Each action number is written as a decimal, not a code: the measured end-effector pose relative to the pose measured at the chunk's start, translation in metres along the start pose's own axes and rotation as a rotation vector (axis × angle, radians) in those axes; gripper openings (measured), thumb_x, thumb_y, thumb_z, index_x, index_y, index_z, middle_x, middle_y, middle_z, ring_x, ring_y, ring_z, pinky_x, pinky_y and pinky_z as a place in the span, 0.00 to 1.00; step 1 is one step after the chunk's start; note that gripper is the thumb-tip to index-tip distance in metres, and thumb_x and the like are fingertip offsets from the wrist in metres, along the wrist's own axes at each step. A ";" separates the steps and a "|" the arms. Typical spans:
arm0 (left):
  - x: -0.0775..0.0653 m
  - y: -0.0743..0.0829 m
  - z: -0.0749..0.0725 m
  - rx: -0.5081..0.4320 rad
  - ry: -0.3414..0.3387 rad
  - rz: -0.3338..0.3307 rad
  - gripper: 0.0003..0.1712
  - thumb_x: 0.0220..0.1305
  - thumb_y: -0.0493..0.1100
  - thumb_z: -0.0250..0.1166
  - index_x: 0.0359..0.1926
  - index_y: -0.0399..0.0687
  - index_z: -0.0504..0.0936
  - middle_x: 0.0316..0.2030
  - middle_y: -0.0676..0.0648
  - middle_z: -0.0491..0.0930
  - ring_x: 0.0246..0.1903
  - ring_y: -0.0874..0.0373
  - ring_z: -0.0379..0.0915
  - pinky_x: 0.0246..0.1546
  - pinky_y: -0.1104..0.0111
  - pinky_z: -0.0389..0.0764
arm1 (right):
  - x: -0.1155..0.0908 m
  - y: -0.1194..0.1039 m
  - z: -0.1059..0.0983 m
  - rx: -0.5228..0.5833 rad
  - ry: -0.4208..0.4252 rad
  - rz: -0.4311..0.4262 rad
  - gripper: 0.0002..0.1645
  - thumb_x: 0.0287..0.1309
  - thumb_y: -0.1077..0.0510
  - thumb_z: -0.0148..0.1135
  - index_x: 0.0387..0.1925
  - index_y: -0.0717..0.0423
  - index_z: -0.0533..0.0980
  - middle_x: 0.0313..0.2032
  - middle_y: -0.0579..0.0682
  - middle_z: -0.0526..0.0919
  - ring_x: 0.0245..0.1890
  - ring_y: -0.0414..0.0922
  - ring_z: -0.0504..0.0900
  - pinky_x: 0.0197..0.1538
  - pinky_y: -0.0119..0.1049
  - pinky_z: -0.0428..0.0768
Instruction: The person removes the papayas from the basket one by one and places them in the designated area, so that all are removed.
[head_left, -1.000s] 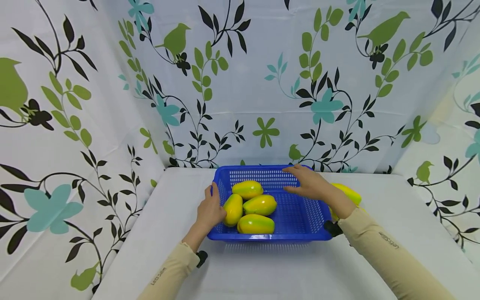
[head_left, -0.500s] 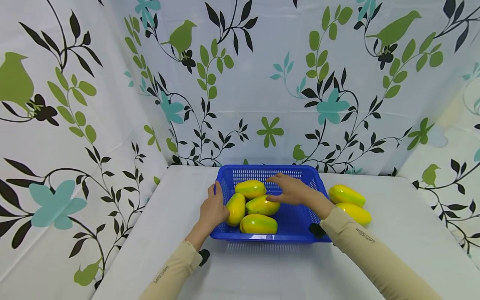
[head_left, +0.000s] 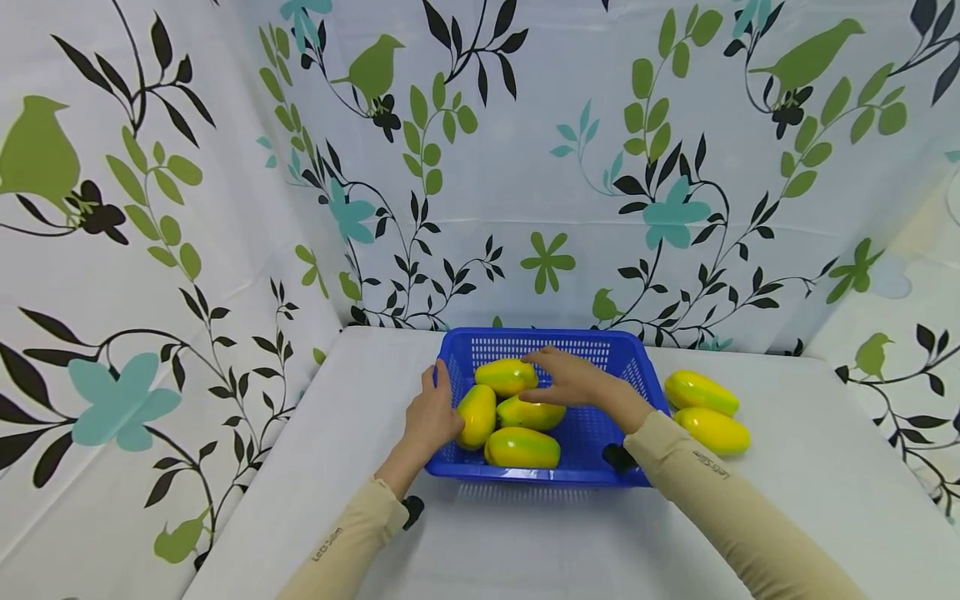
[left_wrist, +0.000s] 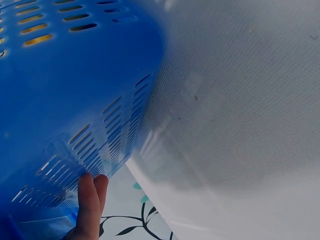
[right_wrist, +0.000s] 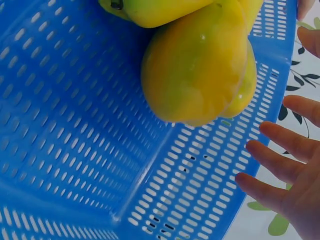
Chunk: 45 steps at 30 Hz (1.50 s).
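Note:
A blue slotted plastic basket holds several yellow-green papayas bunched in its left half. My left hand grips the basket's left rim. In the left wrist view its fingers touch the outside of the slotted wall; its thumb is hidden there. My right hand hovers over the basket beside the back papaya, fingers spread and holding nothing. In the right wrist view the right hand appears apart from the papayas; it partly covers the middle papaya in the head view.
Two more papayas lie on the white table to the right of the basket, a rear one and a front one. A patterned curtain with birds and leaves borders the table at the back and both sides.
My right hand has moved left from the basket's right side to above the papayas. The left hand keeps its grip on the rim. The whole head view has shifted slightly.

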<state>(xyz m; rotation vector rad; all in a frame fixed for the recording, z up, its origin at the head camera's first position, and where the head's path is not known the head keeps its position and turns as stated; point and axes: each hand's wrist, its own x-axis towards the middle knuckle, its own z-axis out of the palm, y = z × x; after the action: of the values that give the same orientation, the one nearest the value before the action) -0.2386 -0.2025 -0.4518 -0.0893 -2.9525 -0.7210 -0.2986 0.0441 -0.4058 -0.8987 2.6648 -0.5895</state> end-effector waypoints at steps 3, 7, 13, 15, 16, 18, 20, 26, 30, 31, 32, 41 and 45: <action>0.001 -0.001 0.000 -0.005 0.006 0.003 0.53 0.48 0.30 0.62 0.74 0.28 0.49 0.68 0.25 0.55 0.16 0.52 0.64 0.16 0.65 0.67 | 0.006 -0.001 0.002 0.005 -0.006 0.001 0.44 0.60 0.37 0.62 0.70 0.56 0.65 0.69 0.59 0.66 0.66 0.57 0.68 0.64 0.58 0.66; 0.001 -0.001 -0.001 -0.010 0.010 0.009 0.53 0.47 0.30 0.62 0.74 0.28 0.48 0.68 0.25 0.54 0.16 0.53 0.64 0.16 0.65 0.66 | 0.014 -0.001 0.005 0.005 -0.006 0.004 0.44 0.59 0.37 0.63 0.70 0.56 0.66 0.68 0.61 0.66 0.65 0.57 0.69 0.65 0.57 0.66; 0.003 0.000 0.000 -0.001 -0.001 -0.006 0.54 0.47 0.30 0.63 0.75 0.28 0.48 0.69 0.25 0.54 0.16 0.54 0.64 0.16 0.66 0.66 | 0.025 0.002 0.015 -0.005 -0.039 0.031 0.43 0.59 0.38 0.62 0.69 0.56 0.66 0.66 0.61 0.66 0.61 0.56 0.72 0.63 0.57 0.68; 0.004 0.000 0.001 -0.001 -0.002 -0.018 0.54 0.47 0.29 0.63 0.75 0.29 0.48 0.69 0.26 0.54 0.16 0.54 0.64 0.15 0.67 0.66 | 0.028 0.003 0.018 -0.002 -0.045 0.053 0.43 0.59 0.38 0.63 0.70 0.54 0.66 0.65 0.60 0.67 0.59 0.55 0.73 0.63 0.57 0.69; 0.004 0.000 0.001 0.001 -0.003 -0.024 0.54 0.47 0.29 0.63 0.75 0.29 0.48 0.69 0.26 0.54 0.16 0.53 0.64 0.16 0.67 0.66 | 0.029 0.003 0.020 -0.001 -0.043 0.060 0.43 0.59 0.38 0.64 0.70 0.54 0.66 0.64 0.60 0.67 0.58 0.55 0.73 0.63 0.57 0.69; 0.004 0.001 0.001 -0.002 -0.001 -0.029 0.54 0.47 0.29 0.64 0.75 0.29 0.48 0.70 0.26 0.54 0.16 0.53 0.65 0.16 0.66 0.66 | 0.031 0.004 0.022 0.005 -0.034 0.060 0.44 0.59 0.38 0.64 0.70 0.54 0.66 0.65 0.61 0.66 0.60 0.56 0.72 0.63 0.57 0.68; 0.003 0.001 0.001 -0.006 0.002 -0.026 0.54 0.47 0.29 0.64 0.75 0.29 0.48 0.69 0.26 0.54 0.17 0.53 0.65 0.16 0.66 0.67 | 0.034 0.004 0.024 0.012 -0.027 0.053 0.44 0.59 0.39 0.64 0.71 0.54 0.64 0.67 0.61 0.65 0.62 0.57 0.71 0.64 0.58 0.67; 0.002 0.004 0.005 -0.014 -0.005 -0.010 0.54 0.48 0.30 0.64 0.75 0.29 0.49 0.69 0.26 0.54 0.16 0.53 0.65 0.17 0.65 0.68 | 0.042 0.007 0.031 0.040 -0.023 0.044 0.45 0.60 0.42 0.64 0.72 0.55 0.62 0.68 0.63 0.64 0.64 0.59 0.68 0.65 0.60 0.65; 0.000 0.004 0.009 -0.005 -0.008 -0.005 0.54 0.47 0.31 0.66 0.75 0.29 0.49 0.69 0.27 0.55 0.16 0.54 0.65 0.18 0.65 0.69 | 0.047 0.010 0.038 0.073 -0.029 0.065 0.45 0.59 0.43 0.65 0.73 0.55 0.60 0.66 0.61 0.68 0.61 0.57 0.70 0.64 0.59 0.66; 0.000 0.004 0.009 -0.003 -0.012 -0.009 0.55 0.48 0.31 0.66 0.75 0.30 0.48 0.69 0.27 0.55 0.17 0.54 0.65 0.18 0.65 0.69 | 0.049 0.012 0.039 0.081 -0.029 0.062 0.46 0.59 0.43 0.65 0.73 0.55 0.60 0.65 0.61 0.69 0.61 0.57 0.70 0.64 0.59 0.67; 0.000 0.004 0.010 -0.001 -0.012 -0.010 0.55 0.48 0.31 0.66 0.75 0.30 0.49 0.69 0.27 0.55 0.17 0.54 0.65 0.18 0.65 0.69 | 0.050 0.012 0.041 0.088 -0.029 0.063 0.47 0.59 0.43 0.66 0.73 0.55 0.59 0.65 0.61 0.69 0.60 0.57 0.70 0.63 0.58 0.67; -0.001 0.005 0.001 0.016 -0.003 -0.010 0.54 0.48 0.32 0.66 0.75 0.30 0.49 0.69 0.27 0.55 0.17 0.53 0.65 0.19 0.64 0.71 | 0.062 0.012 0.047 0.118 -0.001 0.046 0.42 0.61 0.47 0.65 0.70 0.58 0.60 0.54 0.57 0.75 0.49 0.52 0.74 0.58 0.52 0.73; -0.002 0.003 -0.002 0.018 -0.003 -0.026 0.54 0.49 0.32 0.66 0.75 0.30 0.48 0.69 0.28 0.55 0.17 0.53 0.65 0.19 0.64 0.70 | 0.066 0.010 0.049 0.120 -0.001 0.008 0.39 0.63 0.48 0.62 0.69 0.59 0.61 0.52 0.56 0.76 0.48 0.51 0.75 0.58 0.51 0.74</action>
<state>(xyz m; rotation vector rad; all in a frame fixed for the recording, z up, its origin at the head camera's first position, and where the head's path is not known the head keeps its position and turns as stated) -0.2362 -0.2007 -0.4491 -0.0504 -2.9677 -0.6975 -0.3364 -0.0035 -0.4611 -0.8543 2.5996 -0.7384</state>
